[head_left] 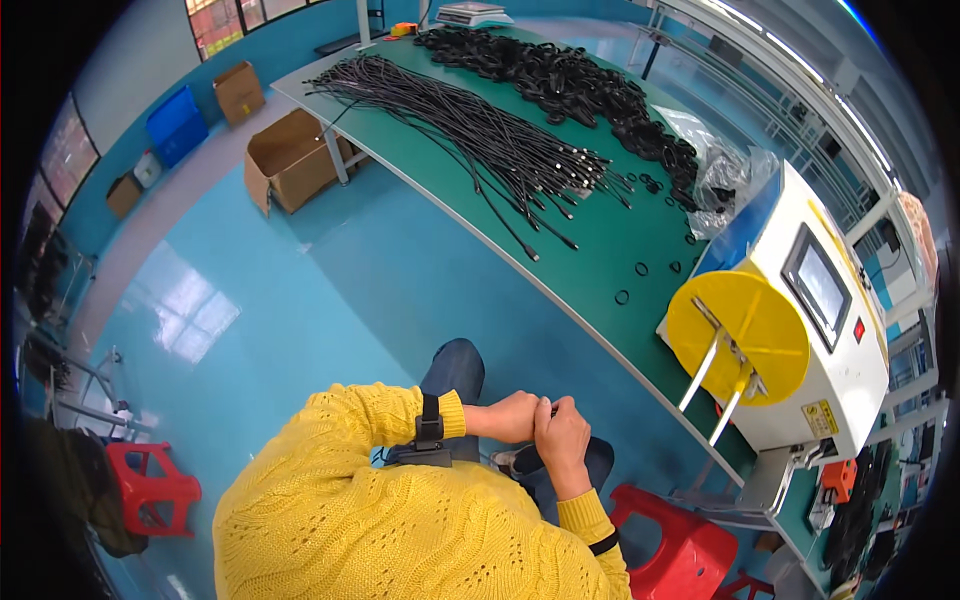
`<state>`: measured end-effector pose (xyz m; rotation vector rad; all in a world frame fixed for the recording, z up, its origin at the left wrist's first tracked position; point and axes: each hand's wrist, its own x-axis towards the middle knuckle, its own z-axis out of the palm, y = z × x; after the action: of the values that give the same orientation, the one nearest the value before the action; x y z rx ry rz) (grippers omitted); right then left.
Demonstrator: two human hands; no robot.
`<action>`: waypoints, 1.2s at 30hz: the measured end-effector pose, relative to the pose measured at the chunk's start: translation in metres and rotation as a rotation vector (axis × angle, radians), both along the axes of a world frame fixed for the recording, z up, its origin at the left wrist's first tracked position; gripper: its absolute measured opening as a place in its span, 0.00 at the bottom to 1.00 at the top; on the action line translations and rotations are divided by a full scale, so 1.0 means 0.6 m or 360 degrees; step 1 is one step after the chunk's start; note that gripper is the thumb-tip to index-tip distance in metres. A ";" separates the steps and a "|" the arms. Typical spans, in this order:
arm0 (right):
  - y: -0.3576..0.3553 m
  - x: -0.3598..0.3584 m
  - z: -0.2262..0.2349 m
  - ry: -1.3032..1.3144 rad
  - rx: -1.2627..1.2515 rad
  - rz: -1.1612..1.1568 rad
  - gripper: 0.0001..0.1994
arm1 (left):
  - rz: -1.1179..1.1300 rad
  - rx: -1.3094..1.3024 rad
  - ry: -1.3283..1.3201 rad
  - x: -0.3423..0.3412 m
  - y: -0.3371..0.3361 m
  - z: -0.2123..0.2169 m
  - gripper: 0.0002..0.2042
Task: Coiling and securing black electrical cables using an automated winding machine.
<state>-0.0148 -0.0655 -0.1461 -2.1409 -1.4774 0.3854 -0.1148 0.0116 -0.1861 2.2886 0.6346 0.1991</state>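
Observation:
My left hand [512, 416] and my right hand [563, 436] meet over my lap, both with curled fingers. A tiny dark bit shows between them, too small to name; whatever else they hold is hidden. Ahead, on the green-topped table [590, 270], lies a long bundle of black cables [450, 125] with metal plug ends toward the right. A heap of black rings or coiled loops [560, 80] runs behind it. At the table's right end stands a white machine [850, 390] with a yellow disc [770, 310] and metal rods pointing toward me.
Clear plastic bags [722, 165] lie beside the machine. A few loose black rings [641, 269] are scattered before it. Close on my right stands a red stool [680, 550], with another red stool [150, 490] far left. An open cardboard box [295, 160] sits beside the table's left end.

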 end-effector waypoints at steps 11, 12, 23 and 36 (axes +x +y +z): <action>-0.027 0.037 -0.061 0.0761 -0.0094 0.0025 0.14 | -0.0006 -0.0386 -0.0094 0.047 0.379 0.243 0.17; -0.032 0.038 -0.063 0.0760 -0.0161 0.0050 0.14 | 0.0285 -0.0617 -0.0525 0.057 0.451 0.278 0.17; -0.027 0.052 -0.069 0.0581 -0.0287 0.0180 0.13 | 0.1075 0.1160 0.0649 -0.017 0.616 0.148 0.10; -0.049 0.029 0.037 0.0534 0.0811 -0.0182 0.23 | 0.0041 0.1527 -0.0916 -0.097 0.310 0.224 0.10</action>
<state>0.0026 -0.0950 -0.1237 -1.6511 -1.1119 0.2727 -0.1730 0.1974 -0.0514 2.8754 0.2685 1.3617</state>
